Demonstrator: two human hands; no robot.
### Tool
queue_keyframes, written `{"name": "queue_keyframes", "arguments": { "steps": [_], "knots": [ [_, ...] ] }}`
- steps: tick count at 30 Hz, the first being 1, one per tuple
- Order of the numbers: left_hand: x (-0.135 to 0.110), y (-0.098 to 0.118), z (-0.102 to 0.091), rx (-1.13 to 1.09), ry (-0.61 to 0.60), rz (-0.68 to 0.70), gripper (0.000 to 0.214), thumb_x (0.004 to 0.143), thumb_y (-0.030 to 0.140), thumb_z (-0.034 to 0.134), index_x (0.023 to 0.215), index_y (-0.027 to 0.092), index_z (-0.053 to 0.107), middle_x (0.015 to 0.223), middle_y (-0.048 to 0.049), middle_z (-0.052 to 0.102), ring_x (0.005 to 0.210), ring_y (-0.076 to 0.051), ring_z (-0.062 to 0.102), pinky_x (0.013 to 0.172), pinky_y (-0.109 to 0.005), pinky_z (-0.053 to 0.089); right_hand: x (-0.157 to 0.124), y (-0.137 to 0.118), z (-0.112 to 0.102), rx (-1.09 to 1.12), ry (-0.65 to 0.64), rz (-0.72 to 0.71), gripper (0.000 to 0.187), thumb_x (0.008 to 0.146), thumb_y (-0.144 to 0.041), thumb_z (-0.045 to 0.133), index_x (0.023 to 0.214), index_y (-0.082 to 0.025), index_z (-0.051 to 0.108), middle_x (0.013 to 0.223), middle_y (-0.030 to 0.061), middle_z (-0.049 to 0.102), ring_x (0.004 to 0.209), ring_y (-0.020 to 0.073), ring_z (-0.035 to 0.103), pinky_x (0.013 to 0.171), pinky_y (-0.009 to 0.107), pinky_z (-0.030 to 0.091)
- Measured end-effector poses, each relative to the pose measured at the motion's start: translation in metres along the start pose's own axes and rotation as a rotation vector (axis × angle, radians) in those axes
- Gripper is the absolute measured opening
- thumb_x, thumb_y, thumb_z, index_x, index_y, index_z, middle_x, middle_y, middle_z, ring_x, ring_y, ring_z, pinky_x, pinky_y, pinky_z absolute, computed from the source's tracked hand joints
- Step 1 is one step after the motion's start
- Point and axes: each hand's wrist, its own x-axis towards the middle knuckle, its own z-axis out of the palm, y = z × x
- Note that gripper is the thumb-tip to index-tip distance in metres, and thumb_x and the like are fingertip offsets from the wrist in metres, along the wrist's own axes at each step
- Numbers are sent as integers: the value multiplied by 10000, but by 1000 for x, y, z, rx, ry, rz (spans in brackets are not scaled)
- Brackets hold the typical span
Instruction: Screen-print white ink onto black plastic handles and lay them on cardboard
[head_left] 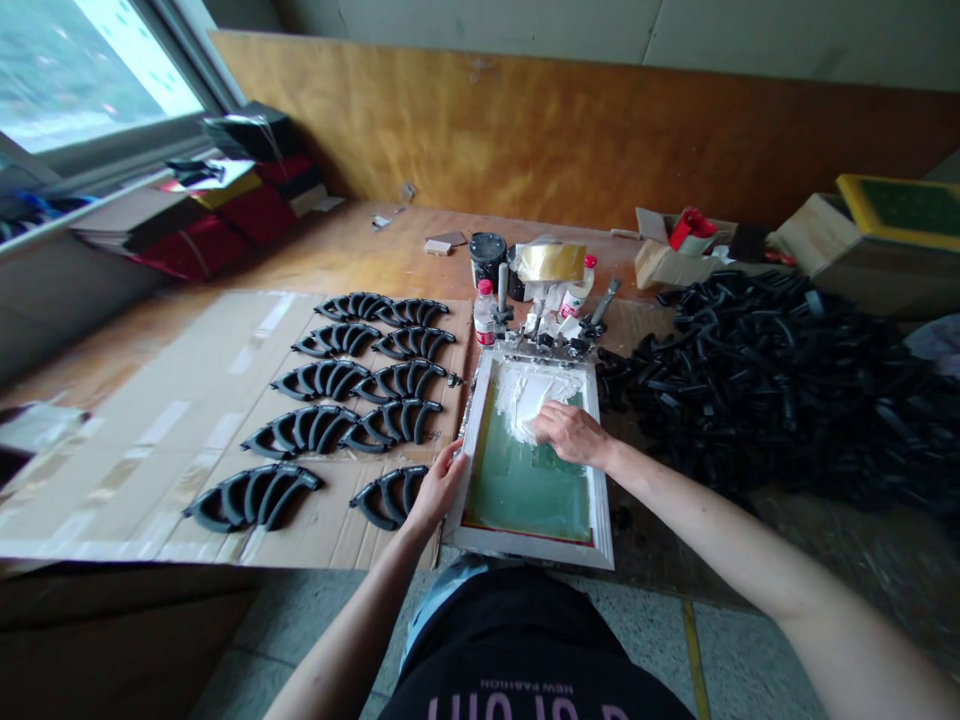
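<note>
A screen-printing frame (604, 500) with green mesh lies flat in front of me, its far end at a metal clamp (536, 345). White ink (525, 395) is smeared thickly over the mesh's far part. My left hand (441, 488) grips the frame's left edge. Over the ink, my right hand (574, 432) is closed with its fingers pointing down; whatever it holds is hidden by the fingers and the ink. To the left, curved black plastic pieces (255, 498) lie in fanned groups on cardboard (180, 400), the nearest group partly behind my left hand.
A large heap of black pieces (765, 380) covers the right side. Behind the clamp stand bottles with red caps (484, 315) and a black tub (488, 258). Cardboard boxes (817, 240) sit at the back right, stacked folders (195, 225) at the back left.
</note>
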Motion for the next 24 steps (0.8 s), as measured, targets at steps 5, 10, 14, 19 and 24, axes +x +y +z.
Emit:
{"name": "queue_keyframes", "arguments": {
  "steps": [5,10,14,19,24],
  "knots": [
    [0,0,0,-1,16,16,641,809,580,549,1300,169,542,1024,-89,715,913,-229,662,779,-311,504,4,6,-5,69,62,74,107,805,-92,554,792,-179,616,811,46,607,824,195,534,721,292,422],
    [-2,7,0,-18,51,-1,660,770,576,597,1290,170,564,954,-77,723,830,-213,671,717,-287,509,-9,-6,19,8,166,42,214,839,-61,489,925,-154,661,900,91,628,966,229,527,798,320,447],
    [-11,24,1,-56,29,-39,680,766,563,606,1313,166,539,907,-63,716,779,-199,663,679,-269,500,-3,0,11,92,175,84,152,866,-154,565,974,-190,667,901,59,652,909,203,573,797,301,462],
    [-27,66,-7,-96,1,17,675,783,549,612,1343,184,522,976,-61,699,818,-192,638,680,-253,495,35,40,-27,49,277,363,498,833,-286,671,1316,-293,544,988,38,682,867,201,622,777,294,477],
    [-30,120,-9,-176,63,163,516,836,607,511,1070,178,674,862,-25,662,670,-139,577,585,-229,464,4,92,-43,54,511,722,397,886,-283,560,1278,-226,585,866,43,713,746,191,650,719,293,502]
  ]
}}
